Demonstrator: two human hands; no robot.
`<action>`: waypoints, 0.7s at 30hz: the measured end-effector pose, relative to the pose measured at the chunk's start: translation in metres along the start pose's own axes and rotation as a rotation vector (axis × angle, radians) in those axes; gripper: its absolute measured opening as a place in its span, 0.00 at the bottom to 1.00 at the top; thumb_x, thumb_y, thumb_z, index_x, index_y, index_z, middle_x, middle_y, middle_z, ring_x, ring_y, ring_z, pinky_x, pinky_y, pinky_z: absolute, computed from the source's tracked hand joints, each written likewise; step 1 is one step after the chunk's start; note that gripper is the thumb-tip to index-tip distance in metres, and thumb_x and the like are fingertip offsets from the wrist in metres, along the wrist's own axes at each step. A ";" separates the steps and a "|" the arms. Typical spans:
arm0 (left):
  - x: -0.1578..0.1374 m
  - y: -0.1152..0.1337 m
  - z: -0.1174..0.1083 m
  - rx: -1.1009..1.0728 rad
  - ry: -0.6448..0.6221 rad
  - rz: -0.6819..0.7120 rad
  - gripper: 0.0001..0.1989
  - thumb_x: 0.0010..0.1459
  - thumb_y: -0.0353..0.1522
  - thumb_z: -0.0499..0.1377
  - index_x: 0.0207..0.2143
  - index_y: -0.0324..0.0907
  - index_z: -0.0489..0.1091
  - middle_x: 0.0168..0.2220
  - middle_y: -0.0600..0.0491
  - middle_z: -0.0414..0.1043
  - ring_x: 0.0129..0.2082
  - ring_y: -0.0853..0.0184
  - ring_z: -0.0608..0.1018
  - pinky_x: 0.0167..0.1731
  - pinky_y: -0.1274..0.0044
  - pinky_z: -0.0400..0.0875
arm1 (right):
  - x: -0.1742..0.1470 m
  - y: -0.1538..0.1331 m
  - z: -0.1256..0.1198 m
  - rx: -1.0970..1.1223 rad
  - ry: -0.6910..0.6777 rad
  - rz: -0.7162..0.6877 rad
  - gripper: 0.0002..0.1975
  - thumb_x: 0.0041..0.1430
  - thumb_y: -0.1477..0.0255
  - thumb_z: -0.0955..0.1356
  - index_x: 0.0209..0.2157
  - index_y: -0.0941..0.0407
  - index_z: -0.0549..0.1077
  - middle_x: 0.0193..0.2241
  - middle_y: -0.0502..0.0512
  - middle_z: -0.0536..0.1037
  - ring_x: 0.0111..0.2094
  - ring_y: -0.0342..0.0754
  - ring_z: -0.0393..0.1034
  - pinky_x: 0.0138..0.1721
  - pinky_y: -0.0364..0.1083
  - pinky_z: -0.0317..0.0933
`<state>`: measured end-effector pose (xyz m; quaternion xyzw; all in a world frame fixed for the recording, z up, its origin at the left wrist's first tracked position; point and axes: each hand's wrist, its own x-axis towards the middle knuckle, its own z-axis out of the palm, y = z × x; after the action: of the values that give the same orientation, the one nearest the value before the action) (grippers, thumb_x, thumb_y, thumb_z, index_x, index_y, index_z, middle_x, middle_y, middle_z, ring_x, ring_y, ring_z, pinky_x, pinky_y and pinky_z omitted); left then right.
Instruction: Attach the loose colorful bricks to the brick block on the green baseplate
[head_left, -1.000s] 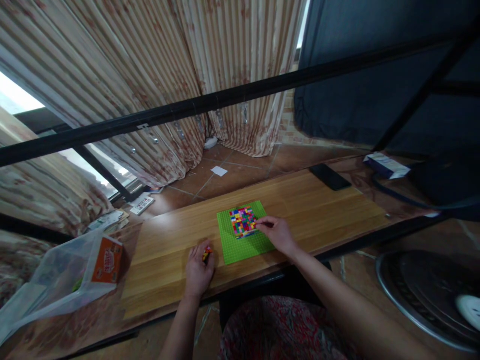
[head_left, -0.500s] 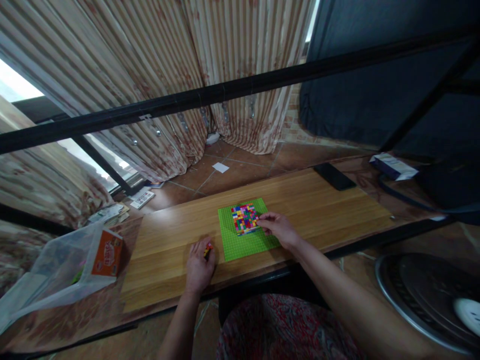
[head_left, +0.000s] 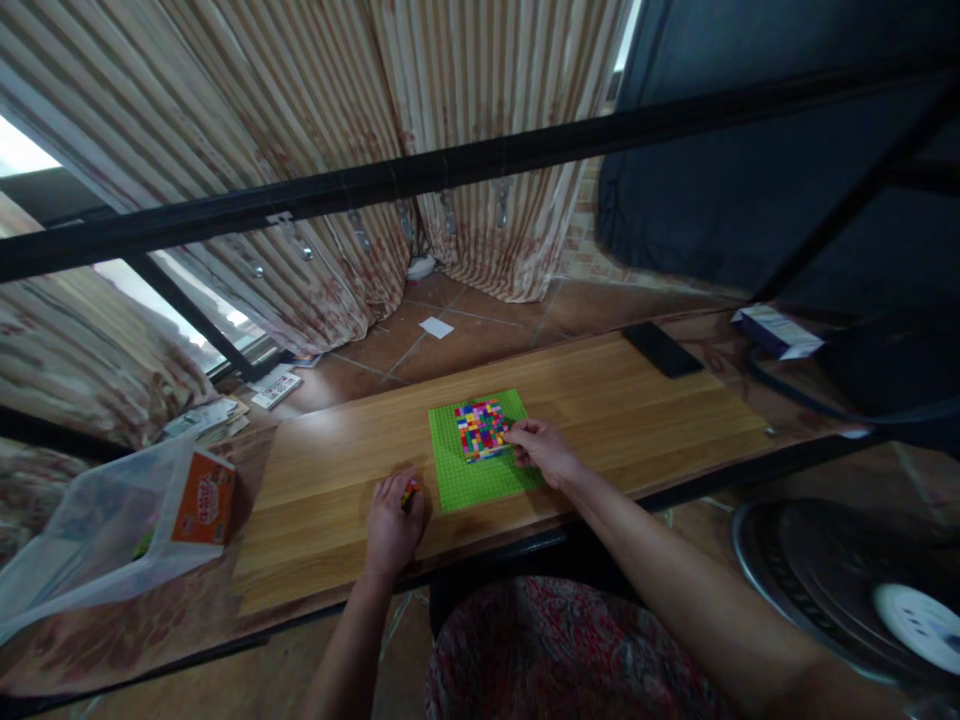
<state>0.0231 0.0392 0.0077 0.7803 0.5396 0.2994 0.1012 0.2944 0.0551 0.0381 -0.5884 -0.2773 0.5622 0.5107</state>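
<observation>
A block of many-coloured toy bricks point(head_left: 480, 428) stands on a green studded baseplate point(head_left: 480, 485), which lies on a wooden board. My right hand point(head_left: 544, 450) is at the block's right side, thumb and fingertips pinched together at its edge. Whether a small brick sits between those fingertips is hidden. To the left of the baseplate my left hand point(head_left: 394, 520) rests on the board, its fingers curled around several small loose bricks point(head_left: 409, 493) in red, orange and dark colours.
A black phone point(head_left: 661, 350) lies at the board's far right, with a blue and white packet point(head_left: 778, 332) beyond it. At left stands a clear plastic bin point(head_left: 120, 575) with an orange box point(head_left: 204, 498) at its side. A dark metal bar point(head_left: 450, 170) crosses behind.
The whole view has shifted slightly. My right hand stays pinched at the block's right edge, and my left hand still holds the loose bricks.
</observation>
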 end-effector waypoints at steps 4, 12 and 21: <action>0.001 0.000 0.001 -0.001 0.011 0.013 0.14 0.60 0.33 0.53 0.47 0.42 0.70 0.44 0.46 0.76 0.46 0.58 0.75 0.48 0.66 0.70 | -0.002 -0.001 -0.004 -0.002 -0.015 -0.009 0.16 0.36 0.65 0.76 0.21 0.55 0.68 0.14 0.42 0.67 0.16 0.37 0.60 0.18 0.38 0.58; 0.002 0.001 0.000 -0.013 0.005 0.008 0.15 0.59 0.33 0.53 0.47 0.42 0.70 0.45 0.46 0.75 0.47 0.58 0.75 0.50 0.64 0.69 | -0.002 -0.001 -0.014 0.042 -0.010 -0.023 0.15 0.42 0.60 0.74 0.24 0.55 0.70 0.21 0.47 0.72 0.19 0.38 0.62 0.19 0.38 0.59; 0.000 0.003 -0.002 -0.008 -0.011 0.003 0.14 0.60 0.34 0.52 0.47 0.43 0.70 0.45 0.46 0.75 0.47 0.58 0.75 0.48 0.65 0.70 | 0.001 0.006 -0.007 -0.072 0.003 -0.079 0.17 0.40 0.59 0.75 0.22 0.55 0.69 0.16 0.44 0.67 0.18 0.39 0.60 0.17 0.38 0.55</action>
<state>0.0241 0.0382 0.0107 0.7823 0.5368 0.2974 0.1066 0.3001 0.0520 0.0309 -0.5959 -0.3196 0.5304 0.5113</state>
